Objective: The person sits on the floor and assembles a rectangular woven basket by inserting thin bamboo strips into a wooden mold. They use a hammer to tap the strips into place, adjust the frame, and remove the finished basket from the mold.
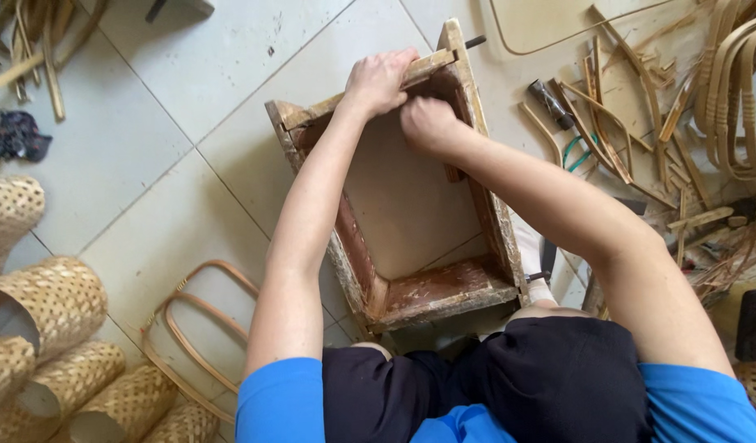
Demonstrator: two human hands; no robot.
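Two hands at the far end of a worn wooden frame [411, 205] standing on the tiled floor [189, 156] between the knees. Left hand [380, 80] closed on the top rail, right hand [427, 123] fisted just inside; contents hidden. Frame otherwise bare inside, so probably early; curved cane loops [193, 328] and woven tubes [58, 303] lying apart, untouched.

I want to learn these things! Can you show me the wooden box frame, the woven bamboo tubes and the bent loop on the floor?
Worn rectangular wooden box frame [431, 297]: head view, near bottom board.
Woven tan bamboo tubes [54, 299]: head view, one tube's side.
Bent oval bamboo loop [199, 307]: head view, inner strip.
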